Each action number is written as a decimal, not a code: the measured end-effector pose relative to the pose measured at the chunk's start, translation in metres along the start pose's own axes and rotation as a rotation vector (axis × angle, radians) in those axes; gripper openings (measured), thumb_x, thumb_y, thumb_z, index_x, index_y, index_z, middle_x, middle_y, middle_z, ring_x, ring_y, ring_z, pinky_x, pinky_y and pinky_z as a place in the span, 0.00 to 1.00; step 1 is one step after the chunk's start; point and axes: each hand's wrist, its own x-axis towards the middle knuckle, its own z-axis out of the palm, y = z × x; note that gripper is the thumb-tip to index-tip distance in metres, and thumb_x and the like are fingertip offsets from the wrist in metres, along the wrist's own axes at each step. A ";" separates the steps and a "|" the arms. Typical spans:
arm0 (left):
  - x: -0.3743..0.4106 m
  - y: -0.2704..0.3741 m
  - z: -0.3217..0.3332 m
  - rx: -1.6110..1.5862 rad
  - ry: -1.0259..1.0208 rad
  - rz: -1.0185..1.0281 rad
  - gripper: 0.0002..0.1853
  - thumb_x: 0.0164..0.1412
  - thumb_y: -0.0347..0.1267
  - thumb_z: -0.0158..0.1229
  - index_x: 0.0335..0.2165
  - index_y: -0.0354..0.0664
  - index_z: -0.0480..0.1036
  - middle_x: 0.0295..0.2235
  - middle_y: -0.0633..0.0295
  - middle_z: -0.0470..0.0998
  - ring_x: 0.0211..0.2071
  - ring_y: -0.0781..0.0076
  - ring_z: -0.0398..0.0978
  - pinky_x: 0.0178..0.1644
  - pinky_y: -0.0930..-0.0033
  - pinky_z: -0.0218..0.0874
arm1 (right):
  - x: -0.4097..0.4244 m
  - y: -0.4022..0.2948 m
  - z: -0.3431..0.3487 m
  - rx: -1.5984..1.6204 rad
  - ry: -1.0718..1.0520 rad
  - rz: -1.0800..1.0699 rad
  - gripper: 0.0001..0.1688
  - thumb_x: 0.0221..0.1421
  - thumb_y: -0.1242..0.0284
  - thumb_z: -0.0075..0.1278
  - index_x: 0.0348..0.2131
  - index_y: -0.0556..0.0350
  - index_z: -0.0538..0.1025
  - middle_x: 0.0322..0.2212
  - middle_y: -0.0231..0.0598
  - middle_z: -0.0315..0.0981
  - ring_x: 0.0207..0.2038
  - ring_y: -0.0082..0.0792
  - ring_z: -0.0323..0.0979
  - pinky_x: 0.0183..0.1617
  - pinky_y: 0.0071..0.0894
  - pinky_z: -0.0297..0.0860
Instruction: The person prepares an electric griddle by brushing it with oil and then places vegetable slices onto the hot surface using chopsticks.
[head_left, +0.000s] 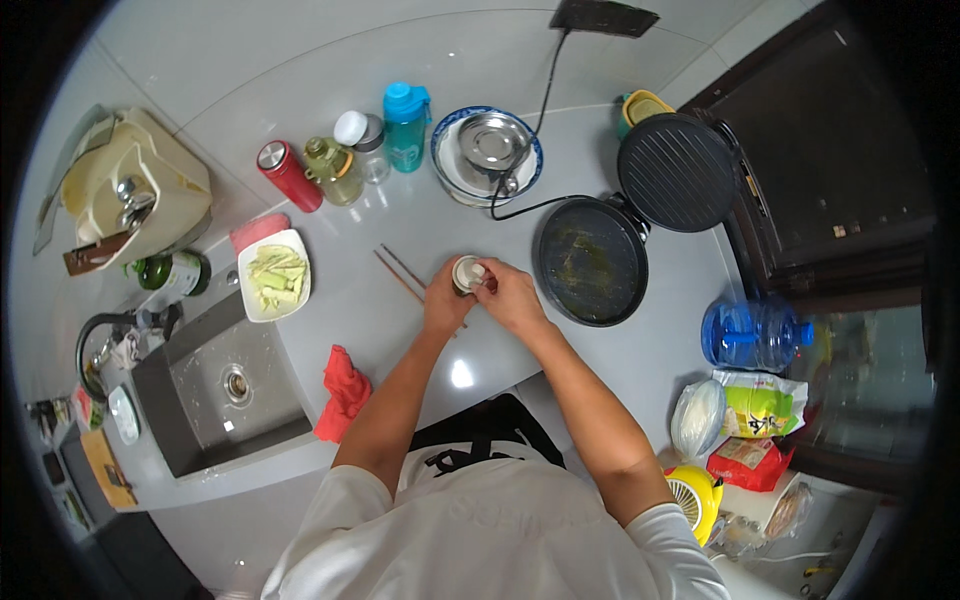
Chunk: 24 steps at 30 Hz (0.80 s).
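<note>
My left hand (445, 300) is wrapped around a small jar (466, 271) with a pale round top, above the grey countertop. The fingers of my right hand (511, 294) pinch a small pale piece at the jar's top; whether it is a knob or a lid part is too small to tell. A pair of chopsticks (397, 274) lies just left of my left hand, partly hidden by it. To the right sits an open round electric griddle pan (592, 262) with oily residue, its ridged lid (678, 172) folded back. A white dish of sliced green vegetable (304, 309) stands at the left.
A sink (217, 382) is at the left, with a red cloth (344, 394) beside it. Along the wall stand a red flask (289, 176), several bottles (406, 127) and stacked bowls (442, 180). A black cable (525, 210) reaches the griddle. A blue water jug (750, 335) is at the right.
</note>
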 end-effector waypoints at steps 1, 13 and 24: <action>0.000 -0.003 -0.003 0.006 0.004 -0.013 0.41 0.45 0.26 0.75 0.59 0.44 0.71 0.53 0.53 0.80 0.53 0.51 0.78 0.56 0.57 0.71 | 0.001 0.002 0.004 0.022 0.008 -0.025 0.22 0.55 0.76 0.63 0.50 0.58 0.79 0.33 0.43 0.83 0.34 0.39 0.82 0.42 0.37 0.78; -0.065 -0.022 -0.077 0.291 0.263 -0.184 0.31 0.55 0.21 0.63 0.59 0.34 0.71 0.53 0.45 0.79 0.53 0.50 0.79 0.58 0.58 0.71 | -0.055 0.046 0.096 -0.347 0.050 -0.201 0.23 0.57 0.70 0.62 0.51 0.55 0.74 0.38 0.45 0.78 0.41 0.50 0.79 0.46 0.51 0.76; -0.106 -0.038 -0.145 0.163 0.359 -0.288 0.18 0.61 0.21 0.58 0.51 0.34 0.77 0.40 0.56 0.83 0.39 0.67 0.82 0.47 0.68 0.74 | -0.040 0.012 0.134 -0.582 -0.126 0.053 0.17 0.61 0.68 0.56 0.47 0.58 0.74 0.41 0.50 0.79 0.46 0.54 0.79 0.48 0.55 0.76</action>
